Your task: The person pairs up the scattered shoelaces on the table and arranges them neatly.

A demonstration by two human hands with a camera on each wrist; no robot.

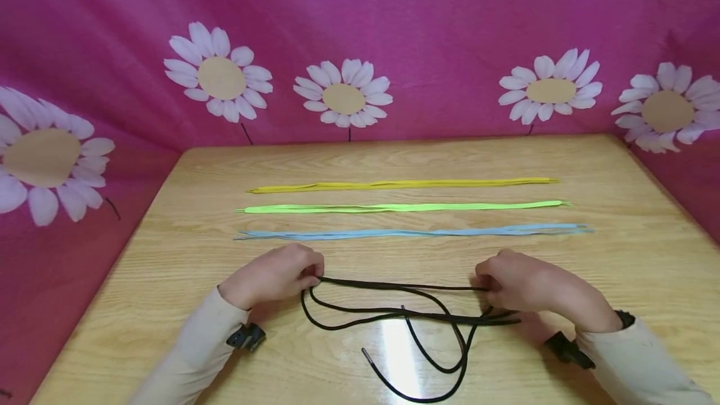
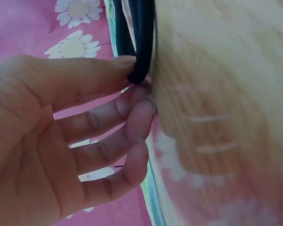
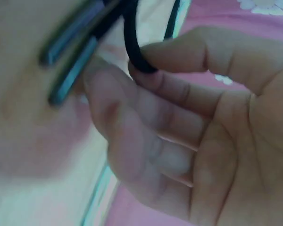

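Note:
A long black shoelace (image 1: 394,313) lies in loose loops near the front of the table. At its left end my left hand (image 1: 281,275) pinches the folded lace between thumb and forefinger; the left wrist view shows the black bend (image 2: 140,70) at the fingertips. My right hand (image 1: 529,283) pinches another part of it on the right, where the right wrist view shows a black loop (image 3: 134,44) between thumb and forefinger. Two dark tips (image 3: 73,70) hang beside the right fingers. One lace tip (image 1: 367,355) points toward the front, left of a curved loop.
Behind the hands, a blue lace (image 1: 416,232), a green lace (image 1: 405,208) and a yellow lace (image 1: 405,184) lie stretched out in parallel rows on the wooden table (image 1: 185,205). A pink cloth (image 1: 439,30) with daisies stands around the table's back and sides.

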